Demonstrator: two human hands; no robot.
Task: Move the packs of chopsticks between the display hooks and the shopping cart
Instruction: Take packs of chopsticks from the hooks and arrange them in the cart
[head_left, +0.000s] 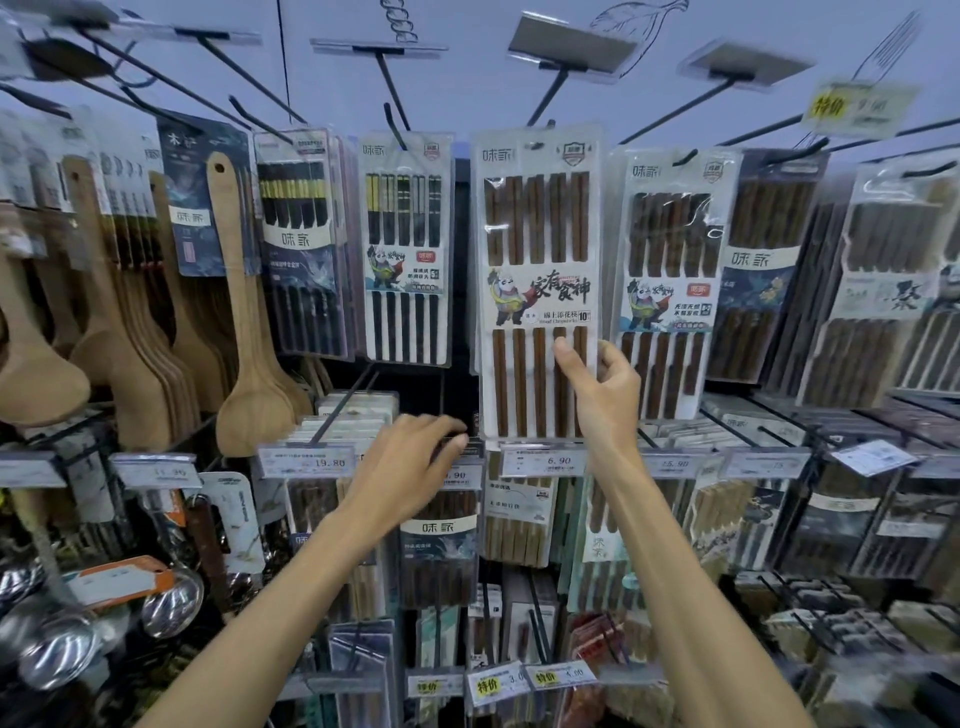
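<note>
Pinching the lower right edge of a pack of chopsticks (537, 291) between thumb and fingers, the right hand (602, 389) holds it upright at a top-row display hook (550, 96); whether it hangs there cannot be told. The flat blister card looks light and fairly stiff, likely steadier gripped nearer its hang hole. The left hand (410, 462), loosely curled and holding nothing, hovers beside the price tags (543, 460) below.

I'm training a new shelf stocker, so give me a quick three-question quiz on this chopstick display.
1. Which hand pinches the panda-labelled pack of brown chopsticks?
2. True or false: the left hand holds a steel ladle.
3. The price tag directly below that pack reads: A) 6.90 B) 19.80 C) 4.00
Key: 1 the right hand; 2 false; 3 A.
</note>
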